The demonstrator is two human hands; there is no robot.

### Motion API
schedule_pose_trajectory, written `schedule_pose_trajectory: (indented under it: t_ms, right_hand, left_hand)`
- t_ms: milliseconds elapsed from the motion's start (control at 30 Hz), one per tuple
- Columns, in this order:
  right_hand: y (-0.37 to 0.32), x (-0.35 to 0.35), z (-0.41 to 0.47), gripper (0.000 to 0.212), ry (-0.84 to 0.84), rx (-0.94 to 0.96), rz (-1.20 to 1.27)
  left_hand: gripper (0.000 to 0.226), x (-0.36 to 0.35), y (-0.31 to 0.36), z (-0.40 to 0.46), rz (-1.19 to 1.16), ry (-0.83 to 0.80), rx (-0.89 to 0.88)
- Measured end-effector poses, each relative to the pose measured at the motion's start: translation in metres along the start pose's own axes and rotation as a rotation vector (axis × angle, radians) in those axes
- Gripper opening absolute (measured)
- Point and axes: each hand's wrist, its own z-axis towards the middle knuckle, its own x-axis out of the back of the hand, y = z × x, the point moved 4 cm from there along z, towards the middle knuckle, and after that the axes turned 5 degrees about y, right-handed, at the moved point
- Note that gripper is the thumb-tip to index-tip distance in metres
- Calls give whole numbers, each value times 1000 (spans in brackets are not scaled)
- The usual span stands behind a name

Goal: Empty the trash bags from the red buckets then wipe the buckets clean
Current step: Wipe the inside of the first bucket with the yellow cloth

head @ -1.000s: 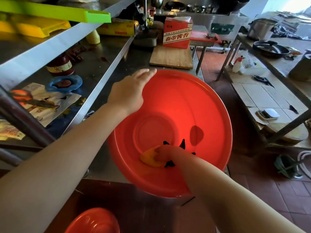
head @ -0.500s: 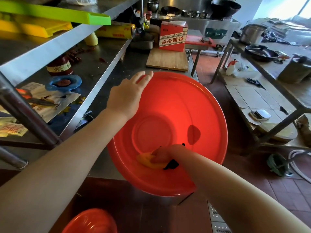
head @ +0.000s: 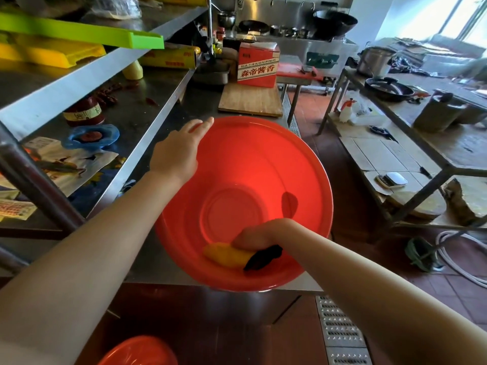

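now glossy round red bucket (head: pixel 245 164), crumpled yellow cloth (head: pixel 226 255)

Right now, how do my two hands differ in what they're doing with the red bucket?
The left hand lies with straight fingers on the red bucket's upper left rim, steadying it; the right hand is curled round a yellow and black cloth. The left hand stays outside at the rim; the right hand reaches inside, pressing the cloth against the near inner wall. Both touch the same bucket on the steel counter.
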Motion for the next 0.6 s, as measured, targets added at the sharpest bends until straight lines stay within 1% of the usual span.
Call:
schedule_pose_trajectory:
  t_ms: [67,200,333,433,467,533,600]
  right_hand:
    - [-3,2,-12,44,11,24,-14]
    - [-8,8,-48,46,59,96,10]
    - [-4,7,-77,41,133,114,115]
    - [-1,8,-96,38,151,133,178]
    - [-1,9,-102,38,150,138,198]
    - [0,8,-111,46,141,139,208]
    - [1,4,-110,55,128,99,178]
  left_hand:
    - [94,-1,-2,-1,-5,-6,9]
    - [93,-2,-6,-2,-15,-14,18]
    - [94,-4,-6,-2,-26,-18,16]
    - [94,-5,-4,0,-35,-28,28]
    - [94,-5,-4,1,-33,-30,29]
    - [93,-5,-5,1,-33,-32,29]
    - [93,-6,-4,0,-37,-29,25]
